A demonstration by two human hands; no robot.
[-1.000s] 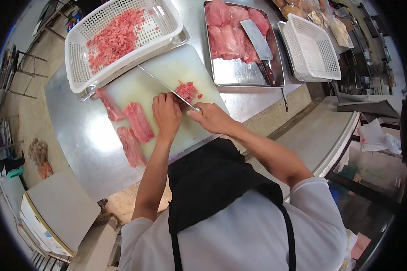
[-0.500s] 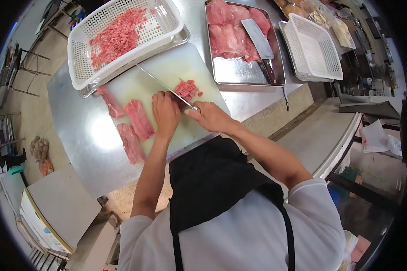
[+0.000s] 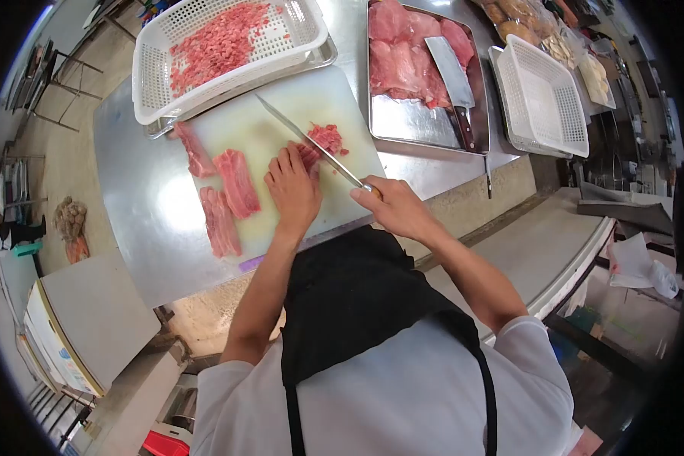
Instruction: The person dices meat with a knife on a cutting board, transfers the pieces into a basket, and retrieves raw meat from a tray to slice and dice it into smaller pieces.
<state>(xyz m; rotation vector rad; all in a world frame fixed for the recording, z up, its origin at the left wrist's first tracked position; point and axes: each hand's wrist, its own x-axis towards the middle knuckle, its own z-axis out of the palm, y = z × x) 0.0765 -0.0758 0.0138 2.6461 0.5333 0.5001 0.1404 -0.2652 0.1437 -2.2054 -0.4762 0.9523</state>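
Note:
My right hand (image 3: 394, 207) grips the handle of a long knife (image 3: 292, 126), whose blade slants across the white cutting board (image 3: 342, 95). Just left of the blade, my left hand (image 3: 293, 188) presses its bent fingers onto a piece of raw meat (image 3: 308, 154), partly hidden under them. On the blade's other side lies a small heap of diced meat (image 3: 327, 137). Three larger cuts rest at the board's left side: one long piece (image 3: 237, 182), another (image 3: 220, 222) nearer me, and a third (image 3: 194, 152) by the basket.
A white perforated basket (image 3: 146, 91) with diced meat (image 3: 220, 42) overlaps the board's far edge. To the right, a metal tray (image 3: 403, 120) holds meat slabs and a cleaver (image 3: 450, 72). Beyond it stands another white basket (image 3: 543, 87). All rest on a steel table (image 3: 144, 220).
The knife and my right hand have drawn back toward my body and to the right. My left hand stays on the meat, slightly shifted. The whole view has moved a little.

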